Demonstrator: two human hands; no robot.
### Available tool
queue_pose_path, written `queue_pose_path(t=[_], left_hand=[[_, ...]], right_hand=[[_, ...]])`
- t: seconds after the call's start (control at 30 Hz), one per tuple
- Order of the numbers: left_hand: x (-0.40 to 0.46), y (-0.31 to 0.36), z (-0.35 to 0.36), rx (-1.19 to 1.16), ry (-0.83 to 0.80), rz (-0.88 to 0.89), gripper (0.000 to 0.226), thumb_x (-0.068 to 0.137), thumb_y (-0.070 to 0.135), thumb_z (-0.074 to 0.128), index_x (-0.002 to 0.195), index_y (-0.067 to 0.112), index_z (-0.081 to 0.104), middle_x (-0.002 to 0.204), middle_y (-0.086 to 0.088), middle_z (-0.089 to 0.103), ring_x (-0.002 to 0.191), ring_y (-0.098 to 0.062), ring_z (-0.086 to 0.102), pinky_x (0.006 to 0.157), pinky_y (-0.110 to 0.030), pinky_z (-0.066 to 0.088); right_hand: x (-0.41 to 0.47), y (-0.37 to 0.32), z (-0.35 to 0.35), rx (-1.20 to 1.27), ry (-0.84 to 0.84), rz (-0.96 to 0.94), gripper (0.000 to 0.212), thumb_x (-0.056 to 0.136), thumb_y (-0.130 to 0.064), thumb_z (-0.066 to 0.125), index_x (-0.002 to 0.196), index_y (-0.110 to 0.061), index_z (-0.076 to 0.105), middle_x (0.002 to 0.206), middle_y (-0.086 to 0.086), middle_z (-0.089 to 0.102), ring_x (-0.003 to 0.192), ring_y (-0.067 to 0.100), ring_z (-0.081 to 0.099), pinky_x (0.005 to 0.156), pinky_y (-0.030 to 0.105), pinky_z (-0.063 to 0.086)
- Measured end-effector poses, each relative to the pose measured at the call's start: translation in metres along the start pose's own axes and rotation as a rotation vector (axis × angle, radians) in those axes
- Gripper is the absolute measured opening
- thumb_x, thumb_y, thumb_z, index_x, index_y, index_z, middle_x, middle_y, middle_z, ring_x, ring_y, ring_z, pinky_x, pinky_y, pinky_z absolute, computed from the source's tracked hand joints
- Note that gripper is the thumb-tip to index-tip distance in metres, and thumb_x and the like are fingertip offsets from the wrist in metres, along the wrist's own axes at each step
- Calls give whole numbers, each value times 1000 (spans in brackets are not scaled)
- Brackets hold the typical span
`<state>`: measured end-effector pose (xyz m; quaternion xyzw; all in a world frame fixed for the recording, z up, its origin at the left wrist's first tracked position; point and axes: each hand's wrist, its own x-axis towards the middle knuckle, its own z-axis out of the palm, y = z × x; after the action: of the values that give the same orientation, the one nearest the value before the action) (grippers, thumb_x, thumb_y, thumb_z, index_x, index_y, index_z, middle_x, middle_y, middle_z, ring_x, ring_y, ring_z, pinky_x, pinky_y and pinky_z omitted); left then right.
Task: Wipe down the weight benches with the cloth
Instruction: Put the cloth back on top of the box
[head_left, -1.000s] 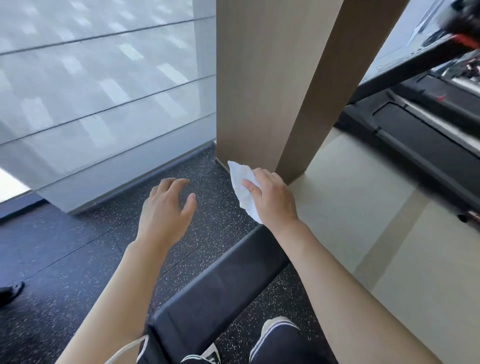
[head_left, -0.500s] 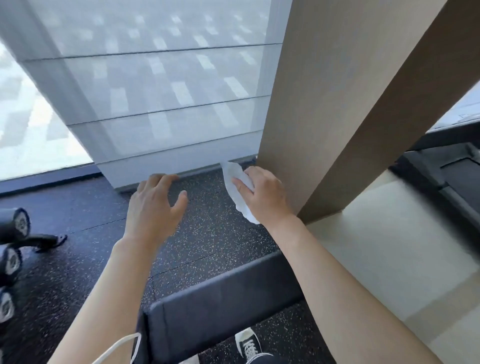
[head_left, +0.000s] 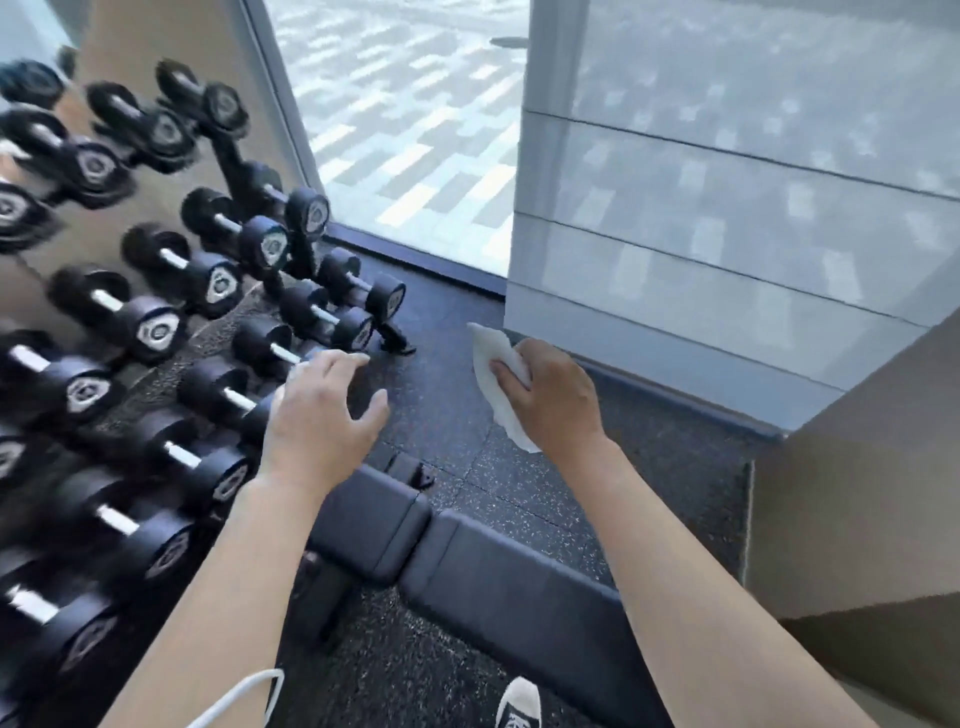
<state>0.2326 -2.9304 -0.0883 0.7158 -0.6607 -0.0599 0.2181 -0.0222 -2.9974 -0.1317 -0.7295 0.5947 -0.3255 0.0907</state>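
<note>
A black padded weight bench runs from the lower middle toward the lower right, with a short seat pad at its left end. My right hand is raised in the air beyond the bench and grips a crumpled white cloth. My left hand hovers above the seat pad's far end with its fingers spread and relaxed, holding nothing. Neither hand touches the bench.
A rack of several black dumbbells fills the left side, close to my left hand. A glass wall with a grey blind stands ahead, a wooden pillar at the right. My shoe is on the speckled black floor.
The view has swung left, bringing the dumbbell rack and the bench's seat pad into sight. Both hands keep much the same pose, the right still gripping the cloth.
</note>
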Motion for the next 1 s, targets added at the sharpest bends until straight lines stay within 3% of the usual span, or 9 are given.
queue_pose_path(t=[0.13,0.37,0.67,0.8,0.93,1.0], left_hand=[[-53,-72,-55,-6,111,-172,58,88,50,53,133,16,66,135,-5,63,122,-33,56,105,-58,49],[-177,-205,-144,35,217,-402,60,87,49,53,134,15,66,137,-6,62,126,-34,55,107,-55,48],[-337,-368,-255,86,384,-621,57,89,48,56,136,17,65,140,-3,61,131,-31,53,109,-54,46],[-395,-419,-288,112,445,-705,49,94,42,64,137,17,65,140,-2,61,130,-31,53,108,-54,47],[-449,-454,-314,116,501,-803,52,93,44,60,137,17,64,139,-3,60,129,-31,54,106,-54,48],[-475,-471,-324,129,529,-859,49,95,41,64,137,16,64,139,-3,60,128,-31,54,107,-54,48]], right_hand=[[-6,-89,42,56,-66,-157,33,100,-49,57,81,-23,48,70,-16,41,64,15,43,55,25,25],[-70,-256,124,156,-192,-340,34,100,-48,57,82,-20,49,76,-10,50,71,16,47,62,32,34],[-184,-480,204,272,-339,-530,41,101,-53,53,74,-29,34,69,-14,42,66,11,40,62,32,27],[-229,-558,230,310,-413,-648,40,100,-53,52,74,-31,31,70,-14,43,69,11,42,61,32,28],[-265,-624,254,330,-464,-756,38,99,-58,49,76,-31,36,70,-15,45,69,9,42,56,20,26],[-283,-655,266,346,-492,-811,37,99,-58,50,77,-31,37,70,-16,45,70,9,43,57,26,30]])
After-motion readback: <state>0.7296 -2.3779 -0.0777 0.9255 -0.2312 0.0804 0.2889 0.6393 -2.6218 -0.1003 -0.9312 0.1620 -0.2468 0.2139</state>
